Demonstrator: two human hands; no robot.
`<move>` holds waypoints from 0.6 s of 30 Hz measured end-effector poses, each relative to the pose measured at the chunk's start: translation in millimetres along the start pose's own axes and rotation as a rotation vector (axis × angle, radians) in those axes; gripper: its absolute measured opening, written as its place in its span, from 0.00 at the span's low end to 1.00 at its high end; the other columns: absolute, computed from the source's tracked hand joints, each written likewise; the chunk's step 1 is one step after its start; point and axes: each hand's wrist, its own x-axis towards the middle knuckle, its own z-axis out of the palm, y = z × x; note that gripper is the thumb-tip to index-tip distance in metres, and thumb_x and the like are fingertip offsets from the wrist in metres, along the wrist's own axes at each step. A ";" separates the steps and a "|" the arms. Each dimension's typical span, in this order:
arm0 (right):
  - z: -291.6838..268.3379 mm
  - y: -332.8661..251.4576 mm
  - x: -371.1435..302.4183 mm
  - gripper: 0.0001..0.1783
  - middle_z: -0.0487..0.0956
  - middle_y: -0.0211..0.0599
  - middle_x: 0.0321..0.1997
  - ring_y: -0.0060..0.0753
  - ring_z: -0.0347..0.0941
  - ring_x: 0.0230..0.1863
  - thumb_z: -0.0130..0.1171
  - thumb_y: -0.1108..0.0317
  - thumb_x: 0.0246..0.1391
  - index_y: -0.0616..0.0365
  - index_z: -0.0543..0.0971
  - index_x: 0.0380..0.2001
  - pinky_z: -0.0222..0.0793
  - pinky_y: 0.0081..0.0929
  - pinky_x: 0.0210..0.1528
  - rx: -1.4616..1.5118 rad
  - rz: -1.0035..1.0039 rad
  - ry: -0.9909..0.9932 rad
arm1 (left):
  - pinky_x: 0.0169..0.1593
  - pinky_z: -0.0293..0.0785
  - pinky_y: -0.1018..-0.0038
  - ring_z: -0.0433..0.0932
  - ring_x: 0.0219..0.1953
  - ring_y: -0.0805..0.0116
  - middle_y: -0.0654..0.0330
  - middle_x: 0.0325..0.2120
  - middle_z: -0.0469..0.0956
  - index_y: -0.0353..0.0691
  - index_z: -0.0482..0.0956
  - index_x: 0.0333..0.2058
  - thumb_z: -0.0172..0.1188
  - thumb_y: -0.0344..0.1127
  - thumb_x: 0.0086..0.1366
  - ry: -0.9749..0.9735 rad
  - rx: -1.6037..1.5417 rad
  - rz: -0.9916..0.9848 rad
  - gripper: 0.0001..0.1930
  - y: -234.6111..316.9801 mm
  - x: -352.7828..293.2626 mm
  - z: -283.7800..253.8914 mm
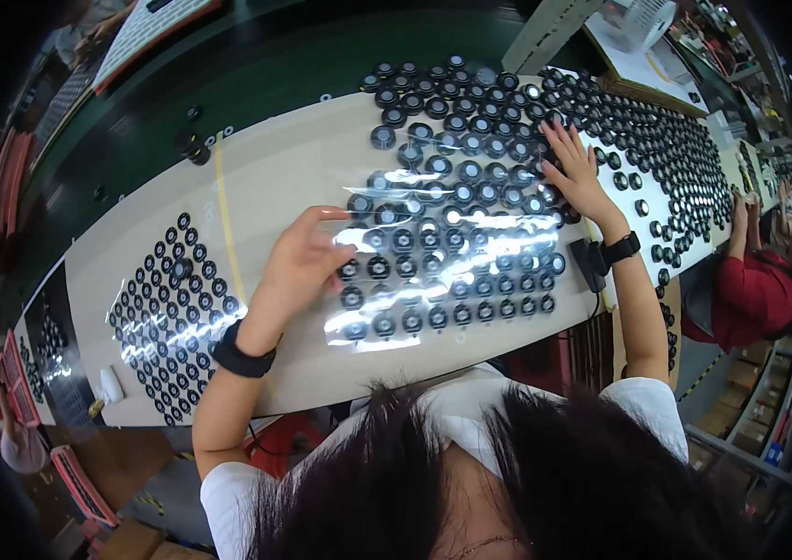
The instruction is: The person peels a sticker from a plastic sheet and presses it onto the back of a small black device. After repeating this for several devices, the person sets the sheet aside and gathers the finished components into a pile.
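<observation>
Rows of black round parts with pale centres, like small speaker drivers (405,268), stand on the pale bench in front of me. A shiny clear plastic sheet (345,329) lies among them; glare hides whether it covers all of the rows. At the rows' left edge is my left hand (301,266), index finger and thumb apart, the other fingers slightly blurred. I see nothing held in it. My right hand (579,177) rests with spread fingers at the right edge of the rows, touching or just over the round parts there. Both wrists wear black bands.
Another block of round parts (177,317) sits left of a yellow line (228,215). Many more crowd the right (685,168). A black box (588,265) is by my right wrist, a metal post (545,37) behind, a white bottle (111,385) far left. A person in red (760,299) sits right.
</observation>
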 end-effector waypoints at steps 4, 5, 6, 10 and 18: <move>-7.4 8.3 0.3 0.40 0.41 0.39 0.63 0.50 0.29 0.63 0.50 0.43 0.40 0.38 0.50 0.57 0.22 0.54 0.57 -0.187 0.062 -0.044 | 0.21 0.59 0.89 0.65 0.19 0.84 0.67 0.19 0.71 0.37 0.64 0.46 0.49 0.27 0.55 0.299 0.153 0.223 0.17 22.5 -3.4 -25.0; -7.4 2.6 1.1 0.40 0.41 0.39 0.63 0.50 0.29 0.63 0.50 0.43 0.40 0.38 0.50 0.57 0.22 0.54 0.57 -0.185 0.073 -0.045 | 0.23 0.61 0.88 0.66 0.20 0.84 0.68 0.20 0.70 0.37 0.63 0.47 0.48 0.28 0.56 0.431 0.162 0.248 0.18 19.3 -9.7 -42.4; -8.8 -4.7 2.4 0.40 0.41 0.40 0.63 0.52 0.28 0.62 0.49 0.42 0.40 0.38 0.50 0.57 0.23 0.54 0.57 -0.234 0.048 -0.066 | 0.25 0.61 0.88 0.66 0.22 0.83 0.65 0.22 0.71 0.36 0.62 0.48 0.48 0.29 0.57 0.478 0.006 0.297 0.19 11.9 -13.1 -60.7; -0.3 -35.1 15.9 0.42 0.38 0.44 0.62 0.56 0.27 0.62 0.48 0.39 0.39 0.39 0.49 0.57 0.25 0.55 0.56 -0.321 -0.051 -0.126 | 0.26 0.61 0.90 0.70 0.25 0.81 0.57 0.30 0.73 0.35 0.62 0.48 0.46 0.27 0.57 0.763 -0.236 0.380 0.18 -5.6 -44.0 -112.7; 31.6 -99.0 28.1 0.45 0.37 0.52 0.61 0.59 0.26 0.61 0.47 0.35 0.37 0.41 0.49 0.57 0.27 0.57 0.56 -0.305 -0.204 -0.224 | 0.40 0.67 0.78 0.70 0.37 0.71 0.54 0.38 0.69 0.37 0.61 0.48 0.44 0.31 0.59 1.142 -0.257 0.526 0.17 -27.4 -56.1 -132.3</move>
